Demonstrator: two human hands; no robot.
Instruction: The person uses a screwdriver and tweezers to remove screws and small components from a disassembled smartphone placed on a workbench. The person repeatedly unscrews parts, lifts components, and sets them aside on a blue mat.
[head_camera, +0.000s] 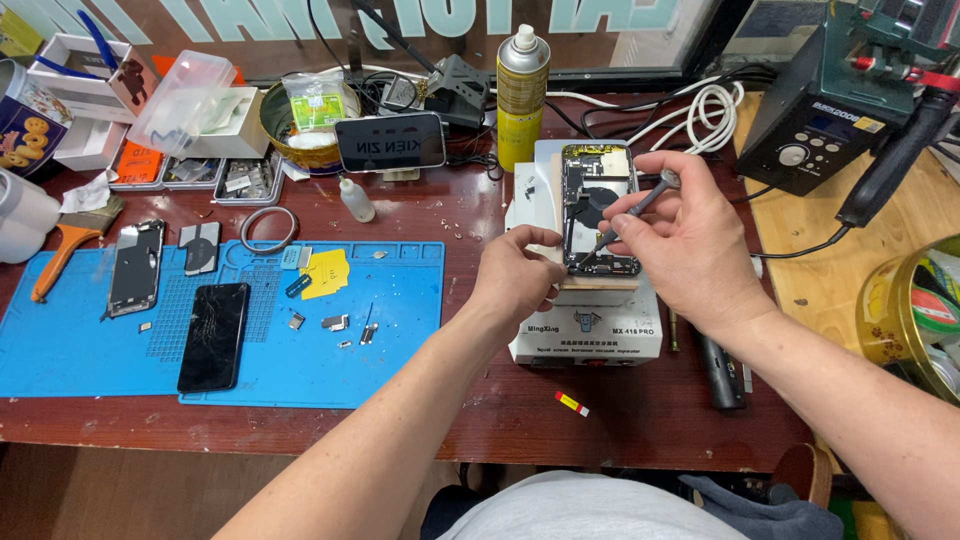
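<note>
Two hands work one opened phone (598, 205): right hand (690, 245) grips one screwdriver (640, 205) (left hand (515, 275) pinches the phone's edge).

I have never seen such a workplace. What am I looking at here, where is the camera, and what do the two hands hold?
There is one picture, taken by a camera worn on the person's head, looking down at a red-brown table. No machine is working here; these are a person's two bare hands.

The right hand holds a thin screwdriver with its tip down in an opened phone, whose inner parts are showing. The left hand rests at the phone's lower left edge, as if to steady it. The phone lies on a white box-shaped device.

To the left lies a blue work mat with a black phone screen, another phone part and small metal pieces. Behind stand a spray can and small parts boxes. At the right are white cables and a dark device with a knob.
</note>
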